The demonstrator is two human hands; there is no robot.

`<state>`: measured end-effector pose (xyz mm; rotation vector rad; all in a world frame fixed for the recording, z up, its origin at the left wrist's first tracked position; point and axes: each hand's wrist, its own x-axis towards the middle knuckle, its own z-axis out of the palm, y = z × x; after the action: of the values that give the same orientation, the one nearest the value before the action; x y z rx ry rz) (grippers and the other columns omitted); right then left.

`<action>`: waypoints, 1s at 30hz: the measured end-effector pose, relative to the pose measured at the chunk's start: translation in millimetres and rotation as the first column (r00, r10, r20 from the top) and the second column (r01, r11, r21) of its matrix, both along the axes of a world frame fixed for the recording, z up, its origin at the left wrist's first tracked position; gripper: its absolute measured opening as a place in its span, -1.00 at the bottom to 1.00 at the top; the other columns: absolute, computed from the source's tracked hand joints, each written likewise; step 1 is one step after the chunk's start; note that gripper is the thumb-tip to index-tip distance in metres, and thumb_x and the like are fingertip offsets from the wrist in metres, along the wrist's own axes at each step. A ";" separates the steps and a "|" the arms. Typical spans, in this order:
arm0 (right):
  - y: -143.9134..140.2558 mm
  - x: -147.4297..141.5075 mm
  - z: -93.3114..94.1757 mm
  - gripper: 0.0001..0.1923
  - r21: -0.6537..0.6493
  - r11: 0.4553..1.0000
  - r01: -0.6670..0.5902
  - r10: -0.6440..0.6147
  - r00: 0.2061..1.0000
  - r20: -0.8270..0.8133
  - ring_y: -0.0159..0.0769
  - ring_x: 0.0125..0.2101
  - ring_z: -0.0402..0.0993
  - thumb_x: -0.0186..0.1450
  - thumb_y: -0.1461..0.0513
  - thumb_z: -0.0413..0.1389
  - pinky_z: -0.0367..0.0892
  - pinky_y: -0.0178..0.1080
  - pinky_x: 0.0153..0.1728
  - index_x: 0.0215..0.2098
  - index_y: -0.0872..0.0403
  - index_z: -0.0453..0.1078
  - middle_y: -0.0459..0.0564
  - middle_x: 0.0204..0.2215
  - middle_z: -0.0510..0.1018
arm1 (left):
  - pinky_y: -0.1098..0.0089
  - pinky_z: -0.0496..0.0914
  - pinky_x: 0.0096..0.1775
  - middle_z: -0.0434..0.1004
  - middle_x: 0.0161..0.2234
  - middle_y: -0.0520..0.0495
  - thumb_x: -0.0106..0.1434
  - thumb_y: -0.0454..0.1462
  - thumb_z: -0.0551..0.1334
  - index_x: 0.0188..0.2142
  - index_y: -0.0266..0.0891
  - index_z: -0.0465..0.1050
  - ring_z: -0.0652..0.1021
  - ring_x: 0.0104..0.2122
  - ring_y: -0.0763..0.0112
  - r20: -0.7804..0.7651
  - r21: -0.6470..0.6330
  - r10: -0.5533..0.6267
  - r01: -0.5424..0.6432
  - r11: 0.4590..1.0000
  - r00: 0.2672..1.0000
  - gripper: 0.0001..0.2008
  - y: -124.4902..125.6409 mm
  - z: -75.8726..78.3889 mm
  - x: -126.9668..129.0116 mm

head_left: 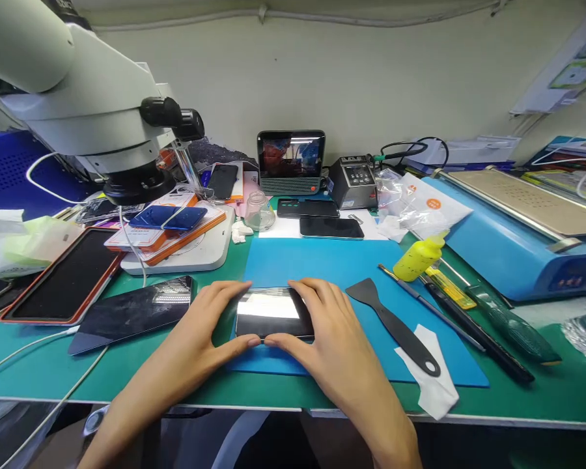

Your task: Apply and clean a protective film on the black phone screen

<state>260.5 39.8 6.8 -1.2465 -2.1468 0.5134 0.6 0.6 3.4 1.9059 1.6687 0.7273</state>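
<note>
Glossy black phone (pixel 273 312) lies on the blue mat (pixel 332 267), lower centre of the frame. I clamp it with my left hand (pixel 209 329) and right hand (pixel 327 332), thumbs meeting at its near edge. Step: pressing the screen; next demands even pressure.

Flat black glass-faced phone (pixel 273 312): glossy, mirror-bright glare. Blue rubbery work mat (pixel 332 264) matt, smooth. Black plastic spatula (pixel 395 326), right: dull finish.
</note>
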 end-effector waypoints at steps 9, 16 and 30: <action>6.8 22.3 -1.2 -0.08 -0.049 0.997 -0.064 0.064 0.998 -0.006 0.14 0.34 0.52 0.38 -0.17 0.39 0.56 0.19 0.30 0.58 -0.38 0.15 0.00 0.36 0.55 | -0.03 0.42 0.42 0.45 0.41 -0.06 0.41 0.15 0.41 0.41 0.26 0.39 0.48 0.40 -0.06 -0.001 0.021 -0.015 0.015 1.000 1.000 -0.36 -1.3 -2.8 -3.9; 19.8 52.9 14.0 -0.14 -0.119 0.984 -0.135 0.141 0.989 0.040 0.09 0.34 0.58 0.37 -0.13 0.42 0.61 0.13 0.28 0.55 -0.47 0.23 -0.09 0.41 0.55 | 0.01 0.52 0.34 0.52 0.39 0.04 0.37 0.16 0.44 0.41 0.36 0.38 0.56 0.34 -0.07 -0.001 0.086 0.007 -0.007 0.996 1.000 -0.33 -2.2 -8.2 -8.3; 15.1 50.7 15.1 -0.32 -0.089 0.996 0.018 -0.009 0.994 0.108 0.00 0.31 0.63 0.51 -0.10 0.27 0.68 -0.04 0.22 0.53 -0.34 0.29 -0.11 0.41 0.57 | 0.07 0.62 0.26 0.41 0.43 -0.06 0.47 0.08 0.35 0.52 0.28 0.19 0.57 0.33 -0.02 -0.243 0.148 0.011 0.026 0.989 0.970 -0.29 -7.4 -12.4 0.6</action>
<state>311.2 54.9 21.9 -1.3649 -2.2240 0.5537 1.2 -6.8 -9.0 2.1809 1.7945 0.6544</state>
